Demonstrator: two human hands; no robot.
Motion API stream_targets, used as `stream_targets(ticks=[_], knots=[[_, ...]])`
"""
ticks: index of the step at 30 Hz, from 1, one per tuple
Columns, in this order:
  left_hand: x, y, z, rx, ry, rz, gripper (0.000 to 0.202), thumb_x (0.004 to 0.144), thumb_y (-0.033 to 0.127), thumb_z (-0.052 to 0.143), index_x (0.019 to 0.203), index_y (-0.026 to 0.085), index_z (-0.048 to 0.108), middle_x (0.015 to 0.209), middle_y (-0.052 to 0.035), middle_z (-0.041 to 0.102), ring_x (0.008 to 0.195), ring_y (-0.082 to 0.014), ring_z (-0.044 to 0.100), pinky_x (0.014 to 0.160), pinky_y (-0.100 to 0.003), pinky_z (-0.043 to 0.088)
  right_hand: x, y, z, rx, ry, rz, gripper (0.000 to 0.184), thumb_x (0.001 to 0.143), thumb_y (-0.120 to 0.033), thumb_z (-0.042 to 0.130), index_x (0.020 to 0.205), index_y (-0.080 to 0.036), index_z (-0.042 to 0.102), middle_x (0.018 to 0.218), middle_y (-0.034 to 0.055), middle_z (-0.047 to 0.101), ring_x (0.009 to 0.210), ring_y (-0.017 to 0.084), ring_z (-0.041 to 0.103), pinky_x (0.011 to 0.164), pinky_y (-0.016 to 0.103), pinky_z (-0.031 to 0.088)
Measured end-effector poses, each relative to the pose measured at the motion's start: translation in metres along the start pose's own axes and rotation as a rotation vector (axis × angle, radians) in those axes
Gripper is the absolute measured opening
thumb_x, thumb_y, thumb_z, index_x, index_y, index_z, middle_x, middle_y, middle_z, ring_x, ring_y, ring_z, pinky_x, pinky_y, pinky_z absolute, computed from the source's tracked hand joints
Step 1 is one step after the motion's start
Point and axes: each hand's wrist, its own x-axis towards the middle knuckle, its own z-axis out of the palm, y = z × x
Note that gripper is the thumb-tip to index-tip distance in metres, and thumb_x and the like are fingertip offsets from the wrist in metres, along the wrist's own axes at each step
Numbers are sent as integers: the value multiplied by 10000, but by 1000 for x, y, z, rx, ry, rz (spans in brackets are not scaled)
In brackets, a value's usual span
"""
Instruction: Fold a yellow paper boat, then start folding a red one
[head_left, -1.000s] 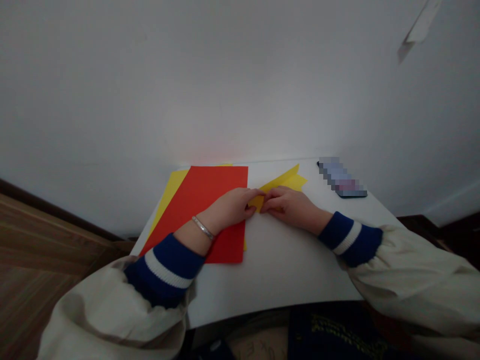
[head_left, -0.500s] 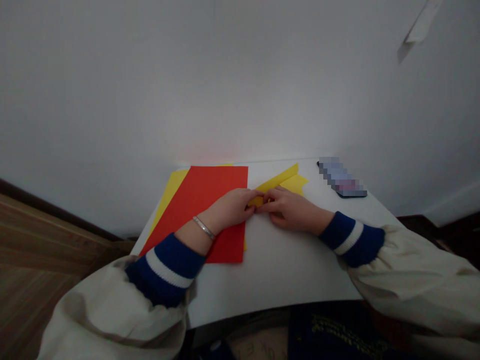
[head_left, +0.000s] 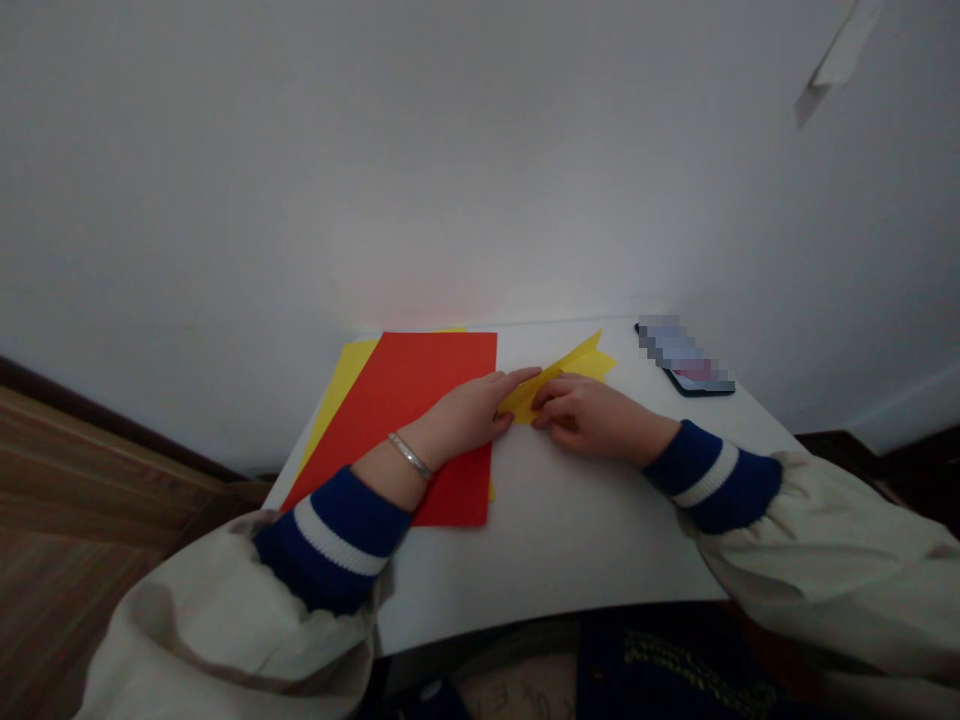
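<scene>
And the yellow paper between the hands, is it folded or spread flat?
Folded: the yellow paper has overlapping slanted layers, with pointed ends past the right hand.

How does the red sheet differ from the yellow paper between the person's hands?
The red sheet lies flat with straight edges, while the folded yellow paper is creased and ends in points. The red sheet also looks clearly larger than the folded yellow paper. Both are one plain colour, with no print that I can see.

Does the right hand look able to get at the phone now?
Likely yes: the phone lies ahead and to the right of the right hand, with no visible obstacle between. Its fingers are on the yellow paper, though.
</scene>
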Motion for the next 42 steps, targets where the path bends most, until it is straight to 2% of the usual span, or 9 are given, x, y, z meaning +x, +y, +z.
stream_targets(ticks=[5, 9, 15, 20, 25, 28, 33, 37, 42], knots=[[0, 2, -2, -17, -3, 16, 692, 809, 107, 529, 1447, 211, 281, 1259, -99, 579, 1011, -191, 600, 855, -311, 479, 0, -4, -3, -48, -48, -44, 216, 812, -114, 524, 933, -174, 692, 1018, 84, 673, 1058, 211, 555, 939, 399, 446], [-1, 0, 0, 23, -9, -13, 710, 792, 91, 525, 1449, 214, 286, 1202, -98, 598, 951, -189, 603, 812, -308, 482, 0, -4, -4, -47, -53, -20, 181, 820, -127, 522, 862, -180, 690, 985, 82, 678, 988, 201, 585, 891, 395, 461], [-1, -2, 1, 20, -11, 40, 698, 808, 68, 480, 1455, 221, 268, 1057, -57, 606, 871, -150, 577, 783, -276, 470, -1, -4, -2, -82, -38, 39, 164, 811, -131, 519, 805, -165, 679, 942, 89, 680, 887, 186, 609, 824, 351, 479], [0, -2, -1, 110, -39, 100, 522, 835, 89, 462, 1347, 187, 451, 995, -59, 583, 895, -163, 553, 811, -279, 459, -2, -5, -1, -149, -48, 30, 145, 832, -165, 525, 860, -148, 666, 918, 93, 668, 873, 195, 599, 807, 350, 488], [2, -1, -2, 128, -50, 104, 476, 845, 109, 466, 1316, 181, 477, 970, -58, 577, 862, -164, 547, 793, -278, 463, -2, -3, 2, -169, -23, -42, 245, 855, -160, 511, 1050, -148, 659, 1076, 112, 636, 1007, 211, 554, 909, 381, 461], [2, 1, -3, 120, -52, 88, 395, 849, 114, 463, 1230, 181, 544, 965, -58, 578, 862, -166, 552, 801, -292, 467, -2, -2, 4, -202, -9, -10, 263, 852, -176, 520, 1071, -130, 659, 1050, 131, 622, 1000, 226, 538, 887, 392, 467], [2, 1, -1, 99, -12, 118, 374, 844, 111, 472, 1204, 171, 554, 1028, -68, 583, 925, -168, 561, 853, -299, 473, -2, -2, 5, -280, -24, 34, 259, 881, -224, 506, 1070, -145, 665, 980, 118, 609, 917, 216, 543, 785, 359, 480], [2, -2, 1, 77, 33, 215, 370, 841, 92, 476, 1198, 149, 554, 1200, -100, 573, 1099, -185, 529, 978, -327, 430, -3, -1, 4, -289, -22, 30, 232, 897, -230, 499, 1018, -167, 687, 953, 102, 616, 899, 205, 541, 787, 344, 463], [1, -6, 3, 87, -19, 228, 413, 828, 88, 501, 1226, 187, 545, 1216, -92, 600, 1103, -191, 548, 983, -371, 436, -3, 1, 1, -227, 61, -11, 203, 897, -214, 500, 916, -171, 698, 905, 93, 632, 873, 196, 533, 780, 335, 444]])
